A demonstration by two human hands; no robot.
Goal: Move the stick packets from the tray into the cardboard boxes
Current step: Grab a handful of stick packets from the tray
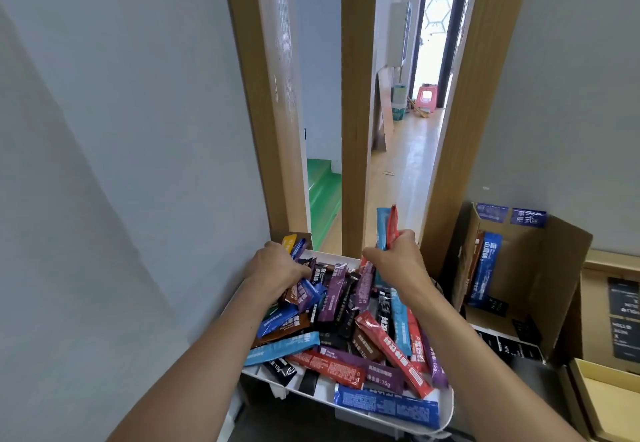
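**Packets gathered in both hands over tray; box not yet reached**

Right hand is seen clamped on a small upright bunch of packets, a light-blue foil stick packet and a red foil stick packet standing above the fist. Bunch is held vertical, prob. so it can be dropped on end into the box, matching what stands there already.

Left hand is closed round several more stick packets, incl. a yellow one and a dark-blue one poking out past the thumb, at the far-left corner of the tray. Whether these are lifted free or only being gathered cannot be told.

The shallow white plastic tray is loaded w/ a loose multicoloured heap of stick packets, crossing at all angles. Most of the job is judged outstanding.

The open brown cardboard box w/ blue labels sits to the right of the tray, a few packets upright against its left wall. Further flat tan boxes lie at far right.

Obstructions: box's near-left wall lies between right hand and box interior; wooden door-frame post stands close behind.
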